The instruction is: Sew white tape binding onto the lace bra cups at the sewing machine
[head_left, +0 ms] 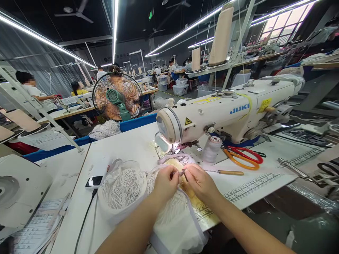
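Note:
A white lace bra with pale lavender edging lies on the table under both forearms, its cups spread out. My left hand pinches a small bit of the lavender edging in front of the sewing machine needle area. Fingertips of my right hand are closed on the same bit from the other side, close to the left ones. A small dark piece shows by the right fingertips; I cannot make out what it is. Behind the hands, a lavender strap curves beside the lit presser foot. The sewing machine stands just beyond.
Right of the hands lie a wooden-handled pointed tool, orange-handled scissors, red-handled scissors and a thread cone. A small white device with a cable is at left. Behind the table stand a fan and co-workers.

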The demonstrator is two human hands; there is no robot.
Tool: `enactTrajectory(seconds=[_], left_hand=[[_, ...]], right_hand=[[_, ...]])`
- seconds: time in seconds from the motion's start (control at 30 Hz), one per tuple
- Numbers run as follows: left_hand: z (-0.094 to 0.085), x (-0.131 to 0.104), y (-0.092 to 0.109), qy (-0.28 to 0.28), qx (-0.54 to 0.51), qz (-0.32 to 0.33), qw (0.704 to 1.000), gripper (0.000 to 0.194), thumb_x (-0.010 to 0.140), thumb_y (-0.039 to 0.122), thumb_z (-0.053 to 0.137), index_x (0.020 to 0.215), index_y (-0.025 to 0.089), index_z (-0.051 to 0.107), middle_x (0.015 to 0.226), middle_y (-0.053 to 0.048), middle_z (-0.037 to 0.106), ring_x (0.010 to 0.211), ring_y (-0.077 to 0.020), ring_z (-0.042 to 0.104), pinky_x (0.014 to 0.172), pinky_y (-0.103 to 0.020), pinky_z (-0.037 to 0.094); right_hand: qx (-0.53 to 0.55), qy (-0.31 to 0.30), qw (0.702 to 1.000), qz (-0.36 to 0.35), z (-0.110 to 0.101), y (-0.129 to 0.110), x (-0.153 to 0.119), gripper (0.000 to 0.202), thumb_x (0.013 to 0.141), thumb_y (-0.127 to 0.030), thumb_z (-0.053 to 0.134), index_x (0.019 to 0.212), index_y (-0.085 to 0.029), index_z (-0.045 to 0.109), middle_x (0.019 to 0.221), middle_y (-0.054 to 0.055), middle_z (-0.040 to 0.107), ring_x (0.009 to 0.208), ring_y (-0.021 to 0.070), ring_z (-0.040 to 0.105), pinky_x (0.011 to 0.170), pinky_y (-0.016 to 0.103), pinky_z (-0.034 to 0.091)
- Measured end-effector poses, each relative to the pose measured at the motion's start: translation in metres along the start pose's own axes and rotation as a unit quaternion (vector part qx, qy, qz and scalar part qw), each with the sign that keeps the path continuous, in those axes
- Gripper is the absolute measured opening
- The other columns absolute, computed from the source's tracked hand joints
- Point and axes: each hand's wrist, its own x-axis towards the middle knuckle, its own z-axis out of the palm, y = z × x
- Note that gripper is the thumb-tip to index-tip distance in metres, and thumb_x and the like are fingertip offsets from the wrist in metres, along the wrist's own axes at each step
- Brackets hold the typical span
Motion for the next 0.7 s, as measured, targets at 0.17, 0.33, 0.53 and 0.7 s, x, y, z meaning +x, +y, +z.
enactTrajectory(seconds=[0.17, 0.33, 0.53, 0.7], left_hand=[[-0.001, -0.001, 0.005, -0.015, -0.031, -0.014, 0.999, 0.01, 0.072, 0.02, 0.044, 0.064, 0.017, 0.05, 0.053, 0.002, 0.053, 0.051, -0.0109, 0.047, 0.052, -0.023, 0.035], [-0.002, -0.001, 0.01, -0.028, -0.047, -0.032, 0.998, 0.01, 0.072, 0.02, 0.044, 0.063, 0.018, 0.048, 0.049, 0.004, 0.048, 0.048, -0.0102, 0.043, 0.05, -0.023, 0.033], [-0.002, -0.002, 0.011, -0.039, -0.064, -0.041, 0.996, 0.008, 0.073, 0.019, 0.043, 0.07, 0.018, 0.049, 0.049, 0.005, 0.044, 0.047, -0.0098, 0.041, 0.049, -0.022, 0.032], [-0.002, -0.003, 0.008, -0.004, -0.069, -0.038, 0.997, 0.003, 0.073, 0.019, 0.045, 0.076, 0.019, 0.044, 0.048, 0.007, 0.043, 0.048, -0.0102, 0.043, 0.05, -0.022, 0.032]], right_hand=[[-0.013, 0.017, 1.0, -0.002, 0.001, 0.001, -0.001, 0.026, 0.088, -0.021, 0.032, 0.063, -0.02, 0.039, 0.07, 0.003, 0.051, 0.07, 0.0153, 0.048, 0.063, 0.028, 0.042], [-0.02, 0.044, 0.999, 0.006, 0.004, 0.0, 0.0, 0.027, 0.088, -0.022, 0.031, 0.061, -0.021, 0.034, 0.066, 0.002, 0.048, 0.065, 0.0148, 0.046, 0.059, 0.027, 0.039], [-0.013, 0.033, 0.999, 0.008, 0.004, 0.001, -0.001, 0.027, 0.088, -0.022, 0.031, 0.06, -0.021, 0.03, 0.063, 0.001, 0.044, 0.062, 0.014, 0.044, 0.056, 0.027, 0.038], [-0.004, 0.033, 0.999, 0.002, 0.003, 0.001, -0.001, 0.026, 0.088, -0.022, 0.033, 0.062, -0.021, 0.032, 0.066, 0.001, 0.046, 0.065, 0.014, 0.045, 0.058, 0.027, 0.039]])
